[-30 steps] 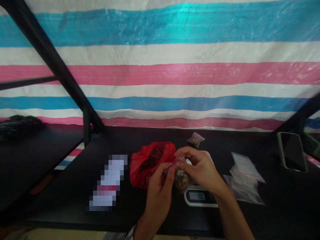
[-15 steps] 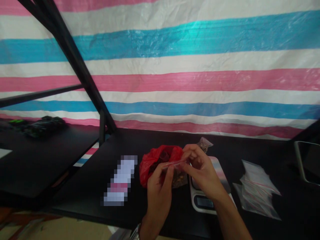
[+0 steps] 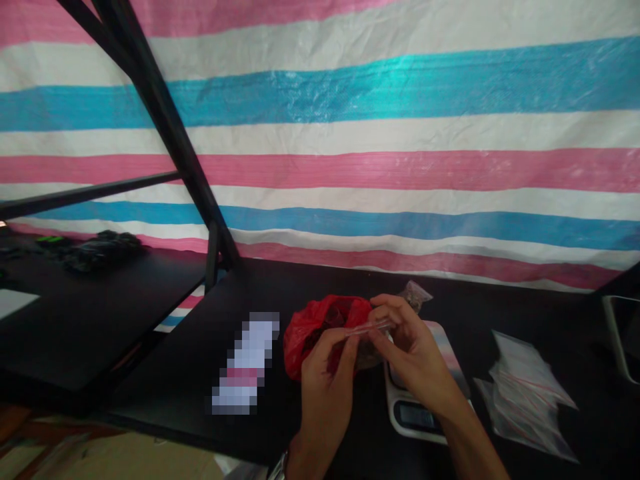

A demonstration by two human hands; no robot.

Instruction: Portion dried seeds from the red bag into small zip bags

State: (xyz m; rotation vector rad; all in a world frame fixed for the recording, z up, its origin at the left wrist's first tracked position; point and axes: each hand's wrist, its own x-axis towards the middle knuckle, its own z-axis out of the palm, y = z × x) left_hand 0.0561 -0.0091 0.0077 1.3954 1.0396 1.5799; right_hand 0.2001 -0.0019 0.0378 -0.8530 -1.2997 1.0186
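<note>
Both of my hands pinch the top edge of a small clear zip bag [image 3: 369, 357] that has dark bits in it. My left hand [image 3: 330, 373] grips the left part of the edge between thumb and fingers. Along the same edge, my right hand [image 3: 410, 353] is closed on the right part, above the kitchen scale [image 3: 407, 415]. Just behind the bag sits an open red plastic bag [image 3: 305, 320] with dark contents, partly covered by my left hand. A second filled zip bag [image 3: 419, 293] lies behind my right hand.
A fanned pile of flat clear zip bags [image 3: 530, 393] lies right of the scale. A blurred-out pale strip [image 3: 247, 363] is on the black table [image 3: 175, 393] at left. A metal-framed object [image 3: 620, 340] stands far right. A black frame post [image 3: 170, 133] rises at left before a striped sheet [image 3: 400, 167].
My fingers have shifted slightly along the zip bag's edge, which both hands still hold. The whole view has moved a little, so everything appears slightly lower and further right.
</note>
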